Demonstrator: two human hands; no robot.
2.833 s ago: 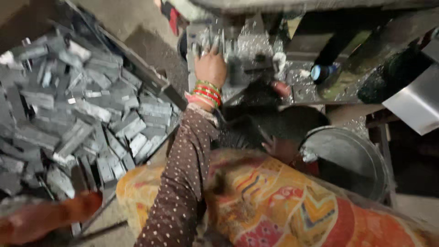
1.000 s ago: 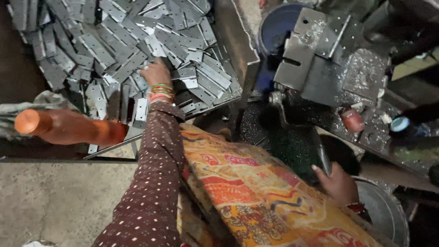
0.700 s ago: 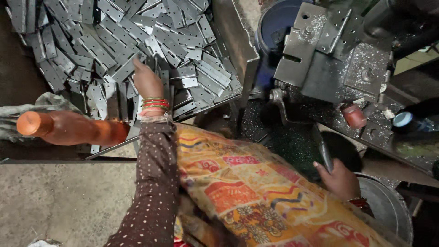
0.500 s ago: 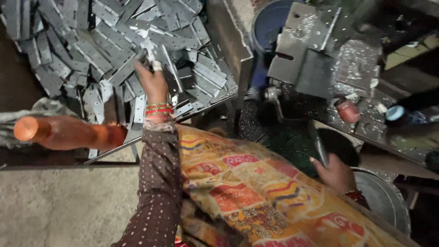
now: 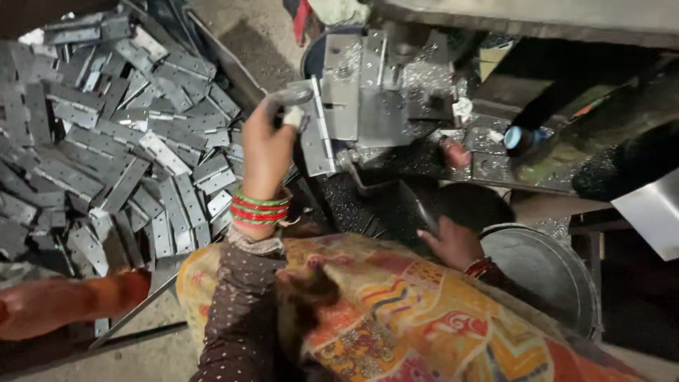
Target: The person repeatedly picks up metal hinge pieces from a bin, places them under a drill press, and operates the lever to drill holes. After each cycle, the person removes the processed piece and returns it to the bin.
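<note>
While the left hand (image 5: 267, 145) is closed around a grey metal hinge (image 5: 291, 99), that hinge is held just left of the press machine (image 5: 368, 99). The right hand (image 5: 453, 244) is curled below the machine, gripping a dark lever (image 5: 424, 212); a heap of hinges (image 5: 106, 148) is seen farther left.

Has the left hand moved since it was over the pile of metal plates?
Yes. The left hand has lifted off the plate pile and swung right to the edge of the press, carrying a metal plate.
</note>
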